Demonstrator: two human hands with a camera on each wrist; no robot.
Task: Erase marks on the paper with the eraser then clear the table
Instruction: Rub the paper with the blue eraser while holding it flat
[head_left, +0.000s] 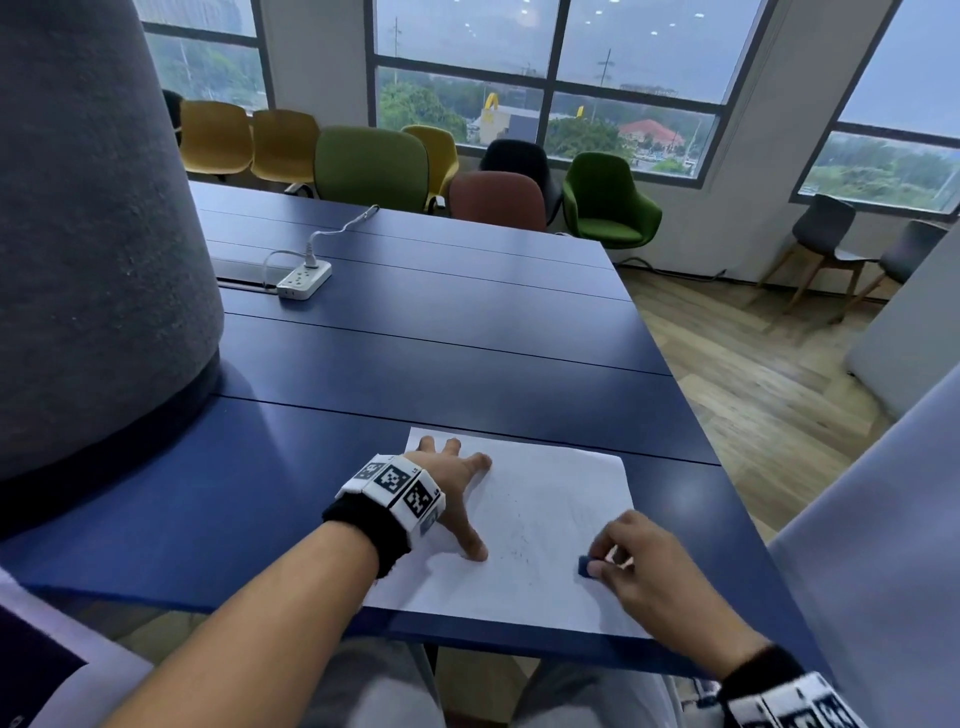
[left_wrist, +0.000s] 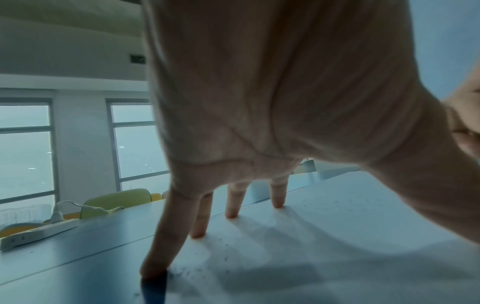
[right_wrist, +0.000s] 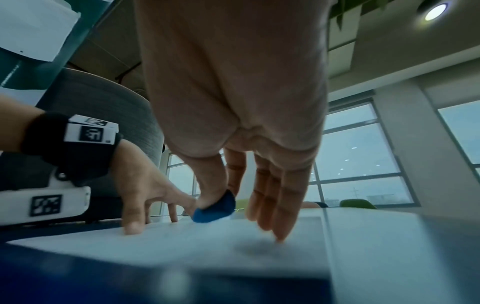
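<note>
A white sheet of paper (head_left: 550, 509) lies at the near edge of the blue table (head_left: 415, 353), with faint pencil marks and dark eraser crumbs (head_left: 519, 545) near its middle. My left hand (head_left: 457, 483) presses flat on the sheet's left part, fingers spread and straight (left_wrist: 233, 205). My right hand (head_left: 644, 577) pinches a small blue eraser (head_left: 587, 566) between thumb and forefinger, just above the paper's right part (right_wrist: 215, 207). Its other fingers (right_wrist: 280, 205) hang straight down toward the sheet (right_wrist: 207, 242).
A white power strip (head_left: 304, 280) with a plugged cable lies further back on the table. A big grey felt lamp shade (head_left: 93, 234) stands at the left. Coloured chairs (head_left: 374, 166) line the far side. Wooden floor (head_left: 753, 374) lies beyond the table's right edge.
</note>
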